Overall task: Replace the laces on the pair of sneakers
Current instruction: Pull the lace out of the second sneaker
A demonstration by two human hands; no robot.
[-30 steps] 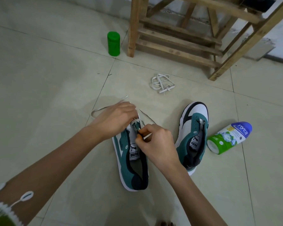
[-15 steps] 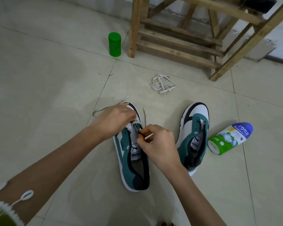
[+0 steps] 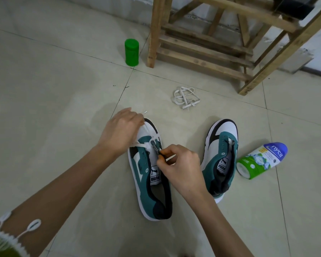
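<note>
We're down on the floor (image 3: 50, 101) and our left hand (image 3: 121, 130) lies curled over the white toe of the near sneaker (image 3: 150, 184), closed on one end of the lace (image 3: 149, 143), whose tip pokes out just past the fingers. Our right hand (image 3: 182, 164) sits over the right side of the tongue, thumb and forefinger pinched tight on the other end of that lace, right at a row of eyelets, with the rest of the fingers curled in. The lace crosses only the lowest eyelets, near the toe; the holes further up the green side panels show bare. This sneaker lies flat on the tile between our forearms, toe pointing away from us. The second sneaker (image 3: 220, 154) rests just to the right, also toe away, not touched by either hand. Beside it a powder bottle (image 3: 261, 160) lies on its side, blue cap away from us. Beyond the shoes a spare lace (image 3: 186, 97) sits in a loose white tangle, and further back a green jar (image 3: 131, 52) stands upright next to the leg of a wooden frame (image 3: 202, 51).
</note>
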